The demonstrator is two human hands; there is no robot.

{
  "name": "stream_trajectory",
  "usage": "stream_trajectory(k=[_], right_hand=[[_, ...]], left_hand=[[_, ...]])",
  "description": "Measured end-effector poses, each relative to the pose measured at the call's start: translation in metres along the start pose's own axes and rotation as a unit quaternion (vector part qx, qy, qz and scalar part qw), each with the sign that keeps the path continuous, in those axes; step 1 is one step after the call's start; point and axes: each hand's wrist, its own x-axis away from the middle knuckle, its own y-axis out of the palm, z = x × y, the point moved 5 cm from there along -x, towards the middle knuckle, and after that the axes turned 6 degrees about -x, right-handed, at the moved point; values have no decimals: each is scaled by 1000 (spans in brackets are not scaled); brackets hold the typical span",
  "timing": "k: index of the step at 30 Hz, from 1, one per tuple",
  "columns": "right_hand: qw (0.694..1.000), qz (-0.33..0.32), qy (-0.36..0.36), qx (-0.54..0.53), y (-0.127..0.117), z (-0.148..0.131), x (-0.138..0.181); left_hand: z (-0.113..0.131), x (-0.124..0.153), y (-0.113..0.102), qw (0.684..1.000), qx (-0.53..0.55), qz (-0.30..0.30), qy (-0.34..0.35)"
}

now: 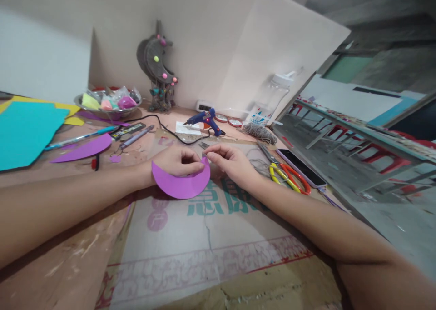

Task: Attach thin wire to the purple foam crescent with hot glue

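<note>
A purple paper crescent [182, 186] is held in my left hand [177, 161], with the thumb pressed on its inner edge near the upper tip. My right hand [233, 162] is closed in a pinch at that same tip, where a bit of grey yarn [207, 230] shows; the yarn's strand runs down below the crescent over the printed sheet. The fingertips partly hide the pinched end. Just behind the hands lie the points of a small metal tool [203, 145], its remainder hidden.
A blue glue gun [206, 117] with its red light on rests behind the hands. Scissors [288, 176], a phone [301, 167] and a yarn ball [260, 132] lie right. A yarn-covered moon ornament [153, 57], a bowl [109, 112] and cut paper [30, 132] stand or lie left.
</note>
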Motion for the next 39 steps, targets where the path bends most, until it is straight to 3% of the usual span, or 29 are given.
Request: stream_trajectory(k=[9, 17, 23, 39], right_hand=[[999, 17, -26, 43, 0, -6, 1], [999, 7, -35, 20, 3, -10, 2], [1000, -5, -7, 18, 3, -2, 2], [998, -15, -31, 43, 3, -3, 1]], left_hand=[[3, 0, 1, 1000, -7, 0, 19], [3, 1, 1, 1000, -7, 1, 15], [3, 0, 1, 999, -4, 1, 35], [6, 2, 0, 999, -34, -5, 9]])
